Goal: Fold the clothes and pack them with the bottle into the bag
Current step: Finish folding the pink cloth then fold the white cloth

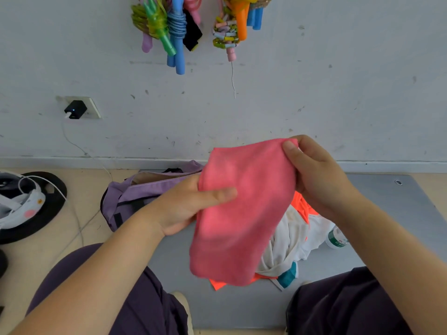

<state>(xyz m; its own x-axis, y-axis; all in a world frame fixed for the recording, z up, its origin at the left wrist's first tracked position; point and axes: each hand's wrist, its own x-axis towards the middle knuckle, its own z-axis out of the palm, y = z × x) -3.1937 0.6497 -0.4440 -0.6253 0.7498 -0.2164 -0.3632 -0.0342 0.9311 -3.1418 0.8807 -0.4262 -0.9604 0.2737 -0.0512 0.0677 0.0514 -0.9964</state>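
Both hands grasp pink cloth mid-air: left hand pinching left edge, right hand top corner. Clothes pile, bottle below right on mat; purple bag left.

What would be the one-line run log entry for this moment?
both hands hold pink cloth above mat | purple bag open | white clothes, bottle unpacked

A grey mat lay on the tan floor beneath my grip. Under my right grip, white-and-orange clothes sat heaped on the mat, a bottle touching their far side. Beyond my left grip, the purple bag sat open at the mat's edge.
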